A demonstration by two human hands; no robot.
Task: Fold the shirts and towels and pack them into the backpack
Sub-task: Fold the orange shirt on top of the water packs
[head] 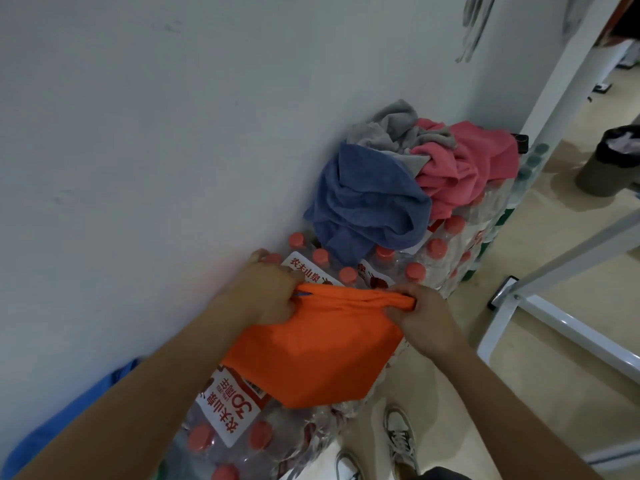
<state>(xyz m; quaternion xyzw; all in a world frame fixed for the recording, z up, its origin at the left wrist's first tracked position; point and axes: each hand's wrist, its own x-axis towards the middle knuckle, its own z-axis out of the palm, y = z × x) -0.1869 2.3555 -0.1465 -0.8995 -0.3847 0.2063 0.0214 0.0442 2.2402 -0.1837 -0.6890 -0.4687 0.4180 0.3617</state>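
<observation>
Both hands (pixel 273 292) gripping orange shirt (pixel 311 351), bunched edge

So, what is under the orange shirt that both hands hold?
The orange shirt lies over shrink-wrapped packs of red-capped water bottles, which show around its edges. What is directly beneath the cloth is covered.

Grey hanging garment (pixel 472 29), top beyond frame.
</observation>
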